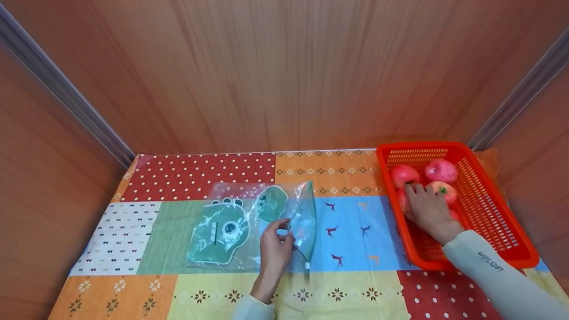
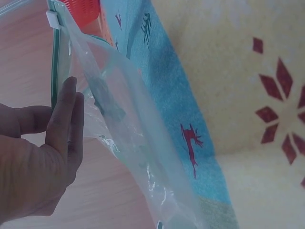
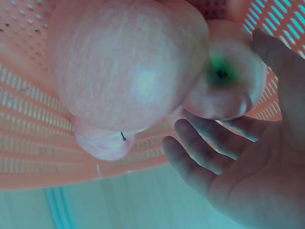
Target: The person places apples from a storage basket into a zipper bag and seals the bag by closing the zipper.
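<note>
A clear zip bag with green cartoon creature prints and a green zip edge lies on the patchwork cloth. My left hand pinches the bag near its opening, thumb on one side and fingers on the other. In the left wrist view the mouth edge stands raised, with a white slider at its end. Over in the red basket, my right hand is among the apples. Seen from the right wrist, its thumb and fingers bend around an apple with a green stem hollow. A larger apple sits beside it.
Other apples sit toward the basket's far left part. The patchwork cloth covers the table. Wood-grain panels rise behind and at both sides, the back one close behind the basket.
</note>
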